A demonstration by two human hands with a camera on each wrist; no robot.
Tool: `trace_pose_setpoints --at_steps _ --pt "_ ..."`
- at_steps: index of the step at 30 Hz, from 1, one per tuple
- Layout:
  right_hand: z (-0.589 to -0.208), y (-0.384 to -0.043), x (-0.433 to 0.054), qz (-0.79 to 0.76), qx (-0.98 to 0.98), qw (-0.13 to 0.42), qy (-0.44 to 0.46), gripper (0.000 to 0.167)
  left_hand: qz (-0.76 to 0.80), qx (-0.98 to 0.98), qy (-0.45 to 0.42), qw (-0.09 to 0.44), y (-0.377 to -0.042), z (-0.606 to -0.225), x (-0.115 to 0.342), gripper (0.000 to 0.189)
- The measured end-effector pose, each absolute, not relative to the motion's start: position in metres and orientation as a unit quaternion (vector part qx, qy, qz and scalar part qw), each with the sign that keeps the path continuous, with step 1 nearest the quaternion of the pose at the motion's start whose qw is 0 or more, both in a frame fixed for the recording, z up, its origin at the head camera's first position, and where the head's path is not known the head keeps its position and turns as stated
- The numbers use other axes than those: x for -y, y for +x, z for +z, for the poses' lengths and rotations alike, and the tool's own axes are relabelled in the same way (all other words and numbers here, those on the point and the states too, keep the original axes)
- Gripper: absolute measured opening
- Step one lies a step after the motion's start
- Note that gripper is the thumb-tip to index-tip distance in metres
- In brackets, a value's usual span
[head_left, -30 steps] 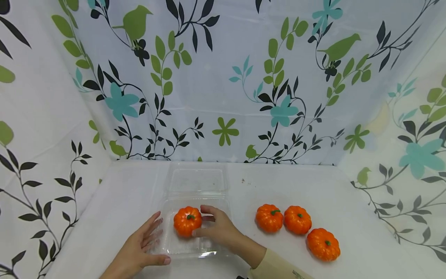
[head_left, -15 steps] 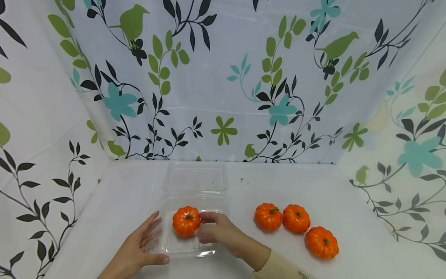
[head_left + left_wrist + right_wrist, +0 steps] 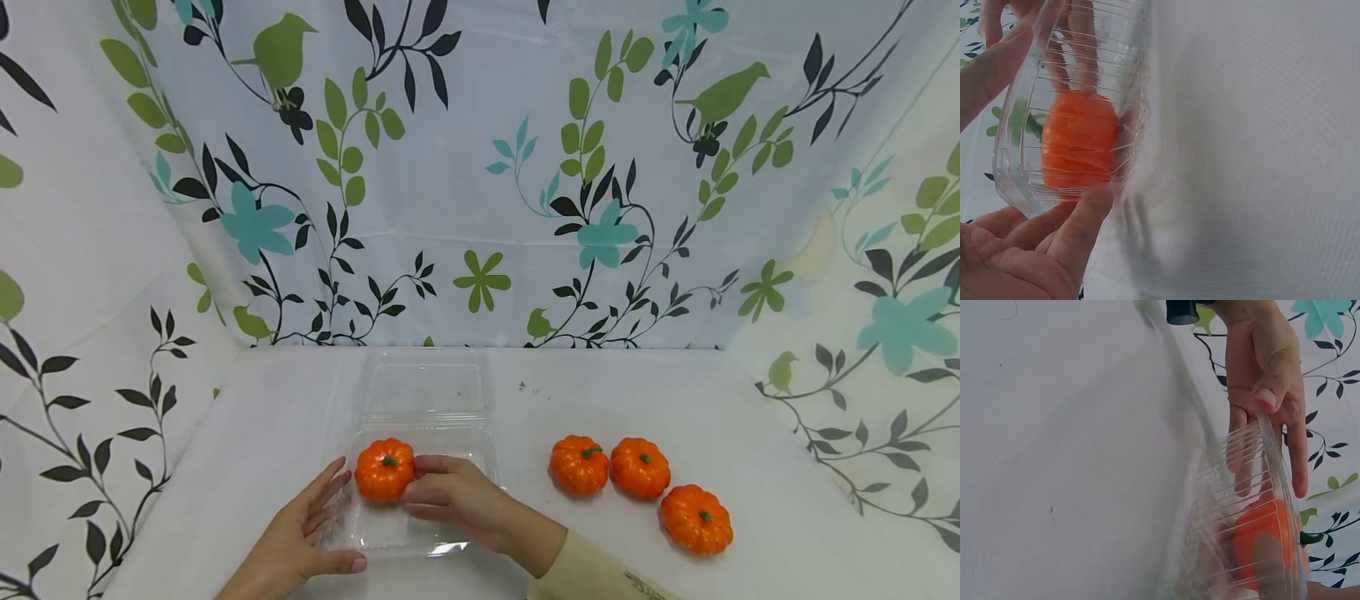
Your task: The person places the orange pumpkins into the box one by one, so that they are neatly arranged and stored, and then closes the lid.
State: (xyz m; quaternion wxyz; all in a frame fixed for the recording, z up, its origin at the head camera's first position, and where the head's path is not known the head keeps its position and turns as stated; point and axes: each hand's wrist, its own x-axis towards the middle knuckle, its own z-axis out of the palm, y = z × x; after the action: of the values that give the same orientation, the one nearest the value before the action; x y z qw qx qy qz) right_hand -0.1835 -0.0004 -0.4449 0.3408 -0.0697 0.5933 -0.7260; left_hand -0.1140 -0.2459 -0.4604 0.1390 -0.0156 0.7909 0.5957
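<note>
A small orange pumpkin with a green stem sits in the left part of a clear plastic clamshell container, whose lid lies folded back behind it. My right hand reaches into the container from the right, its fingertips against the pumpkin's right side. Along the container's left wall rests my left hand, fingers extended and thumb spread toward the front corner. Through the ridged clear wall the same pumpkin shows in the left wrist view.
Several things stand on the white table. To the right of the container are three more orange pumpkins: one closest to it, one beside that, and one nearer the front. A leaf-patterned cloth hangs behind.
The pumpkin in the container has shifted left, with my right hand moving left against it. The right fingers, earlier spread around its side, now lie closer together. My left hand stays put.
</note>
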Motion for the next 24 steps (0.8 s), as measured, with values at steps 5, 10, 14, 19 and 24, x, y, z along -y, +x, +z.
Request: trace_pose_setpoints --at_steps 5,10,14,19,24 --pt "-0.443 -0.182 0.002 -0.725 -0.593 0.342 -0.067 0.059 0.594 -0.794 -0.005 0.130 -0.113 -0.462 0.245 0.119" --pt "-0.438 -0.178 -0.005 -0.703 -0.637 0.308 -0.069 0.064 0.586 -0.800 -0.006 0.127 -0.112 -0.461 0.244 0.120" --pt "-0.429 -0.176 -0.012 -0.669 -0.688 0.266 -0.090 0.064 0.581 -0.803 -0.019 0.130 -0.112 -0.459 0.242 0.120" --pt "-0.420 -0.171 -0.021 -0.671 -0.695 0.215 -0.140 0.067 0.585 -0.800 -0.033 0.130 -0.113 -0.459 0.241 0.121" --pt "-0.412 -0.167 -0.032 -0.642 -0.714 0.153 -0.231 0.075 0.589 -0.797 -0.028 0.128 -0.112 -0.459 0.241 0.121"
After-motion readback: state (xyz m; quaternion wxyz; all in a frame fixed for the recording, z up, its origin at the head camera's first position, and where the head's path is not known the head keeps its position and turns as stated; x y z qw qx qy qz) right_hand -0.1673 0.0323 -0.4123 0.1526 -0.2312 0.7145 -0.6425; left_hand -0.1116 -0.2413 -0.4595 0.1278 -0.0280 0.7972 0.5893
